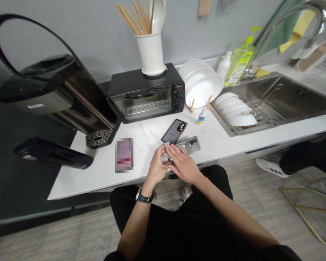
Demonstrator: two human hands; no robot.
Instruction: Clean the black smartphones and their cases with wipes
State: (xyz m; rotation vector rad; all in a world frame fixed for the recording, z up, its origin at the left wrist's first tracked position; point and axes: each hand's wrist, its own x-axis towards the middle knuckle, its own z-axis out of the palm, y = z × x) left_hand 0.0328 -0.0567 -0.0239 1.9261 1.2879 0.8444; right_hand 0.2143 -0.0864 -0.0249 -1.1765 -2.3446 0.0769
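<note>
A silver phone (195, 145) lies at the counter's front edge, its camera end showing at the right. My left hand (156, 167) is curled round its left end, fingers bent. My right hand (187, 166) lies across the phone with its fingers stretched out flat, covering much of it. Something small and whitish (167, 144) shows at the fingertips, too small to make out. Just behind is a dark-rimmed phone case (174, 132) with camera cutouts. A small white bottle with a blue and yellow label (201, 116) stands further back on the right.
A blurred pinkish object (124, 155) and a dark flask (55, 154) lie left, by a tall black machine (78, 94). Behind are a toaster oven (148, 96) and plates (203, 88). The sink (293, 98) is right. A person's shoe (271, 168) shows on the floor.
</note>
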